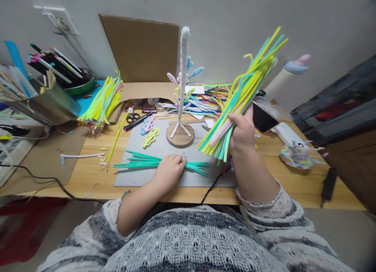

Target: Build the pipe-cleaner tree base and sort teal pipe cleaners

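In the head view, a person's right hand (243, 128) is clenched around a thick bundle of yellow, teal and pink fuzzy stems (249, 86) — raised above the right side of a gray mat (132, 179). The left hand (169, 170) lies across a teal bunch (143, 161) on the mat, fingers curled over it — whether gripping or merely resting, I cannot tell. Behind, a white stalk (183, 68) stands upright on a round base (180, 140).

The left grip (170, 169) lies low, back upward, fingers (176, 159) curled; the right grip (242, 125) is raised and clenched.
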The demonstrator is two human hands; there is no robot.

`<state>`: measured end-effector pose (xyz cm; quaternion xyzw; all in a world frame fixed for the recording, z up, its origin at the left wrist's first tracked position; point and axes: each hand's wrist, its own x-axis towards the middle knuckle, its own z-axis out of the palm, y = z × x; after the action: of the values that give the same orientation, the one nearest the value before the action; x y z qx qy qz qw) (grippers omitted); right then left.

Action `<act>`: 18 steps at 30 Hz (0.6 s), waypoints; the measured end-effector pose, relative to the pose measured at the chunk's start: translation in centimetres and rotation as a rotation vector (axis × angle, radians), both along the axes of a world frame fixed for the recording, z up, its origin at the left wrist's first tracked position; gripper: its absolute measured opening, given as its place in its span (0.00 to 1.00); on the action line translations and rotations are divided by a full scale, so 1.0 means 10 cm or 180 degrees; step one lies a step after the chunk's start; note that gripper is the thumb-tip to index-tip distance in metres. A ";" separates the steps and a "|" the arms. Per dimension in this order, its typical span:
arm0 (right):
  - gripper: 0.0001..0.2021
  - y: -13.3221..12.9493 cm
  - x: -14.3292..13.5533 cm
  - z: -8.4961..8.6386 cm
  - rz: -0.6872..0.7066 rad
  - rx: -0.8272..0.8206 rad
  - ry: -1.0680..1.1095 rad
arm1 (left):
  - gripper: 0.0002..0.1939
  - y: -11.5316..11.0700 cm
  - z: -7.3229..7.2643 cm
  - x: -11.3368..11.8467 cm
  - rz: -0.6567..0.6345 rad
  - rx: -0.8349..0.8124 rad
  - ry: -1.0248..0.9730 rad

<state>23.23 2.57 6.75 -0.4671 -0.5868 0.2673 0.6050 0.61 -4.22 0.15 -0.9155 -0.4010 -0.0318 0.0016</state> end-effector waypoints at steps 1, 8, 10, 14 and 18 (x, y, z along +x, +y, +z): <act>0.24 -0.06 -0.03 0.06 0.0000 -0.0098 0.0789 | 0.12 0.01 0.00 0.03 0.0074 -0.0037 -0.0097; 0.21 -0.38 -0.17 0.20 0.0750 -0.1163 0.3054 | 0.10 -0.06 0.41 0.05 0.0678 -0.0258 -0.2996; 0.21 -0.45 -0.25 0.17 0.0787 -0.1095 0.3080 | 0.06 -0.14 0.60 0.09 0.0619 -0.0388 -0.3391; 0.23 -0.55 -0.43 0.08 0.0861 -0.1086 0.2896 | 0.03 -0.18 0.78 0.23 0.0379 -0.1016 -0.3239; 0.22 -0.63 -0.56 0.00 0.0878 -0.0911 0.2687 | 0.06 -0.11 0.76 0.31 0.0657 -0.1177 -0.3144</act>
<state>17.63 -3.71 6.70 -0.3138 -0.3031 0.5903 0.6792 3.73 -5.28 7.74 -0.7324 -0.4409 -0.3871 -0.3453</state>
